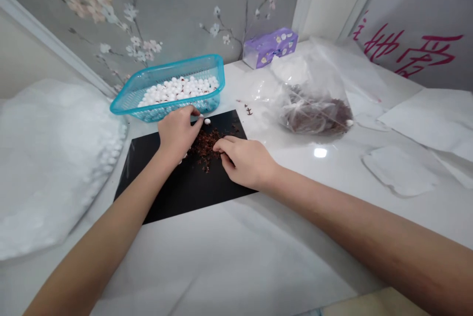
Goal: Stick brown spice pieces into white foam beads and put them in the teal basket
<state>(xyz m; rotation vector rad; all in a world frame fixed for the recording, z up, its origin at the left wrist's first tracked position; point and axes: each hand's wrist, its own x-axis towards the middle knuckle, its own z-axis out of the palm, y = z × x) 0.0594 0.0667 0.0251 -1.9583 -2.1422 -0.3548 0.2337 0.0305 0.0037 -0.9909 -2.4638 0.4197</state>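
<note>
My left hand point(178, 133) is closed in a pinch on a small white ball point(201, 117), just in front of the blue basket point(121, 103). Another white ball point(207, 122) lies beside it at the far edge of a black mat point(166, 202). A pile of small reddish-brown pieces point(207, 151) is spread on the mat between my hands. At the right side of this pile, my right hand point(246, 160) has its thumb and fingers together, touching the pieces; whatever is between the fingertips is hidden.
Many white balls point(181, 90) fill the basket. A large clear bag of white balls point(55, 168) lies on the left. To the right are a clear bag of brown pieces point(318, 114), a purple tissue pack point(271, 47) and white sheets point(436, 114) on the white table point(229, 252).
</note>
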